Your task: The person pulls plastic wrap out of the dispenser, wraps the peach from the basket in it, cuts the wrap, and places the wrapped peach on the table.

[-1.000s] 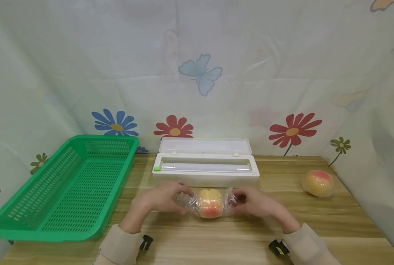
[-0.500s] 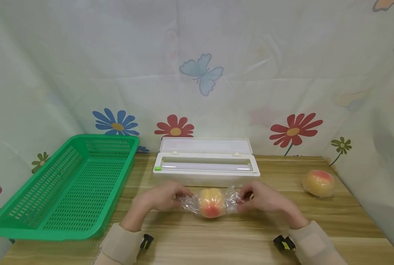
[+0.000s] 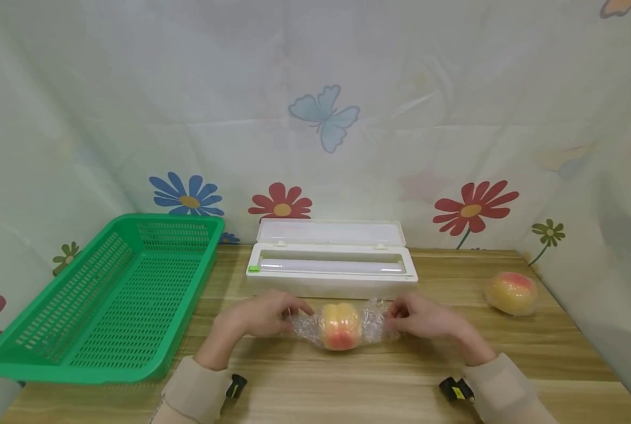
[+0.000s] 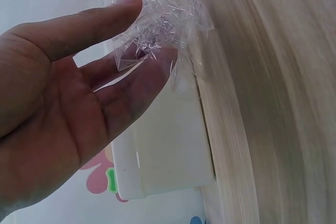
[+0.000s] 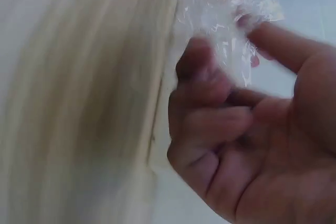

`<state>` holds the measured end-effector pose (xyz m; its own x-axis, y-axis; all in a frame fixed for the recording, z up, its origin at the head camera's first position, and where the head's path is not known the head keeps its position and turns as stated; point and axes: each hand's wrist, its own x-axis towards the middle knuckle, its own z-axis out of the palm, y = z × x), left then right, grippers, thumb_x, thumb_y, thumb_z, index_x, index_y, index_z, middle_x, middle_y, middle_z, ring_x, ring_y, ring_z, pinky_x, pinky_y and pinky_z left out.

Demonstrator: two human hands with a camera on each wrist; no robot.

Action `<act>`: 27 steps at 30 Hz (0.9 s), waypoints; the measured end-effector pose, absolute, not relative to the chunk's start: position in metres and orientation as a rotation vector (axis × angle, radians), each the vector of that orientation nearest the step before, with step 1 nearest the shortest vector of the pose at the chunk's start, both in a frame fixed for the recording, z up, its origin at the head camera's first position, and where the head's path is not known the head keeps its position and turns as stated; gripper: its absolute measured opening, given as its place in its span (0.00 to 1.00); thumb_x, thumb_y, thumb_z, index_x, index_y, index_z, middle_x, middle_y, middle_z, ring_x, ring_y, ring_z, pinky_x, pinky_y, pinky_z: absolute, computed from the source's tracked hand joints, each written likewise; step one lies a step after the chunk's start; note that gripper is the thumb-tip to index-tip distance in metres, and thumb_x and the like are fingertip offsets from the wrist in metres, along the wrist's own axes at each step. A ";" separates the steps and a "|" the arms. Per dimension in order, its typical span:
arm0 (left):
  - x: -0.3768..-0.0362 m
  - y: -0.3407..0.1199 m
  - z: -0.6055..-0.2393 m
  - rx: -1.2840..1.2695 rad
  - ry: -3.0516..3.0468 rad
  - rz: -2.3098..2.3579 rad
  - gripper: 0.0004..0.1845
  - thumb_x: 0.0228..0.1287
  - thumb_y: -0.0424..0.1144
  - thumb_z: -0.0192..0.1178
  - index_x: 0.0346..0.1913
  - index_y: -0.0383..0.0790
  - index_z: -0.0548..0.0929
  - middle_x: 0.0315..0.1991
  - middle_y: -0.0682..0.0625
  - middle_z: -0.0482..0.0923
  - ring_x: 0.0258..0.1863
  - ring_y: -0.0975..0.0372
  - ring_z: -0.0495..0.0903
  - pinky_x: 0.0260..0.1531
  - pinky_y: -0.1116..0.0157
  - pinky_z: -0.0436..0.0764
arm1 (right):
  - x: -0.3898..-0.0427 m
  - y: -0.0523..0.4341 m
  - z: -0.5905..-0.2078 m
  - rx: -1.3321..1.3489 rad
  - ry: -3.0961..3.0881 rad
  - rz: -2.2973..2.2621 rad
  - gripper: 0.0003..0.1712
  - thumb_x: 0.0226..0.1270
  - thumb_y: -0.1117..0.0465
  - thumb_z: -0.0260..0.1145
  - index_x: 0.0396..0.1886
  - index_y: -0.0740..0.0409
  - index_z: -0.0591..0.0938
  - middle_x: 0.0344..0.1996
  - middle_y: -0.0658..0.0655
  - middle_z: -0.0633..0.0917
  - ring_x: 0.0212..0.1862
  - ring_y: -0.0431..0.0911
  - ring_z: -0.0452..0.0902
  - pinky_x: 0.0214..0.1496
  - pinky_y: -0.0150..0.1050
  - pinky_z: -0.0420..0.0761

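Observation:
A yellow-and-red peach [image 3: 340, 327] wrapped in clear cling film lies on the wooden table, the film bunched out at both sides. At the left bunch of film [image 4: 157, 19], my left hand [image 3: 266, 314] has its thumb and fingers spread apart, fingertips overlapping the film's edge. My right hand [image 3: 423, 317] is at the right bunch of film [image 5: 223, 30], its thumb and index finger parted around the film and its other fingers curled inward. Just behind the peach stands a white cling film dispenser [image 3: 331, 288], its lid up and a roll inside.
A green plastic basket [image 3: 164, 359] stands at the left of the wooden table [image 3: 315, 394]. Another film-wrapped peach [image 3: 511, 293] lies at the right, near the table's edge. A curtain printed with flowers [image 3: 470, 210] hangs around the back and sides.
My right hand has shifted outward to the right, spreading the film's right bunch further, and its thumb and finger have loosened. The left hand stays nearly in place.

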<state>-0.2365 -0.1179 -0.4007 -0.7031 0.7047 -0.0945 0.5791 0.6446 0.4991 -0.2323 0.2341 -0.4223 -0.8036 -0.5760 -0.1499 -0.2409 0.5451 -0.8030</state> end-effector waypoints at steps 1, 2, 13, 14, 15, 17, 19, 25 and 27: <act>-0.237 -0.118 -0.401 1.044 2.580 0.644 0.20 0.62 0.27 0.70 0.56 0.44 0.87 0.43 0.55 0.82 0.41 0.60 0.78 0.45 0.62 0.80 | -0.232 0.232 -0.423 -0.676 2.404 -1.124 0.06 0.69 0.63 0.69 0.32 0.60 0.83 0.24 0.51 0.80 0.26 0.42 0.72 0.26 0.33 0.71; -0.237 -0.118 -0.400 1.052 2.578 0.644 0.20 0.62 0.27 0.70 0.56 0.44 0.87 0.41 0.56 0.82 0.40 0.60 0.78 0.44 0.63 0.80 | -0.231 0.230 -0.424 -0.691 2.405 -1.118 0.06 0.67 0.64 0.69 0.31 0.60 0.83 0.24 0.51 0.79 0.26 0.41 0.71 0.27 0.32 0.71; -0.237 -0.117 -0.401 1.013 2.562 0.654 0.20 0.63 0.25 0.68 0.55 0.46 0.88 0.40 0.57 0.82 0.39 0.61 0.78 0.42 0.65 0.80 | -0.234 0.233 -0.435 -0.654 2.289 -1.392 0.06 0.68 0.70 0.67 0.33 0.66 0.78 0.26 0.54 0.78 0.28 0.43 0.71 0.27 0.31 0.71; -0.237 -0.117 -0.401 1.013 2.563 0.648 0.20 0.63 0.25 0.68 0.55 0.46 0.88 0.41 0.57 0.82 0.39 0.61 0.78 0.43 0.64 0.80 | -0.235 0.234 -0.435 -0.625 2.283 -1.413 0.06 0.69 0.69 0.67 0.33 0.67 0.78 0.26 0.54 0.78 0.28 0.42 0.71 0.26 0.31 0.71; -0.237 -0.117 -0.401 1.012 2.563 0.646 0.19 0.63 0.25 0.67 0.55 0.45 0.88 0.42 0.56 0.82 0.40 0.61 0.78 0.44 0.64 0.81 | -0.235 0.234 -0.434 -0.600 2.286 -1.428 0.07 0.68 0.70 0.68 0.33 0.67 0.78 0.25 0.54 0.78 0.27 0.42 0.71 0.26 0.31 0.71; -0.237 -0.117 -0.402 1.014 2.560 0.646 0.20 0.63 0.25 0.67 0.56 0.44 0.87 0.43 0.56 0.83 0.40 0.62 0.78 0.45 0.64 0.81 | -0.235 0.235 -0.432 -0.564 2.320 -1.422 0.07 0.67 0.70 0.68 0.32 0.67 0.78 0.24 0.54 0.78 0.26 0.42 0.71 0.25 0.30 0.71; -0.238 -0.117 -0.403 1.021 2.554 0.651 0.20 0.64 0.25 0.68 0.57 0.44 0.87 0.44 0.56 0.83 0.40 0.62 0.79 0.44 0.64 0.81 | -0.235 0.235 -0.432 -0.540 2.357 -1.407 0.07 0.65 0.71 0.69 0.31 0.66 0.78 0.23 0.53 0.78 0.26 0.42 0.72 0.25 0.30 0.72; -0.239 -0.118 -0.403 1.049 2.532 0.730 0.19 0.64 0.25 0.67 0.56 0.44 0.85 0.40 0.56 0.81 0.39 0.62 0.78 0.42 0.65 0.81 | -0.235 0.236 -0.431 -0.549 2.442 -1.342 0.07 0.64 0.73 0.69 0.32 0.66 0.78 0.24 0.55 0.80 0.27 0.44 0.75 0.27 0.32 0.75; -0.240 -0.119 -0.403 1.053 2.529 0.771 0.18 0.64 0.24 0.66 0.53 0.44 0.84 0.38 0.55 0.80 0.38 0.62 0.78 0.42 0.65 0.81 | -0.234 0.238 -0.428 -0.532 2.500 -1.308 0.06 0.65 0.72 0.70 0.34 0.66 0.79 0.24 0.56 0.81 0.27 0.44 0.76 0.26 0.33 0.75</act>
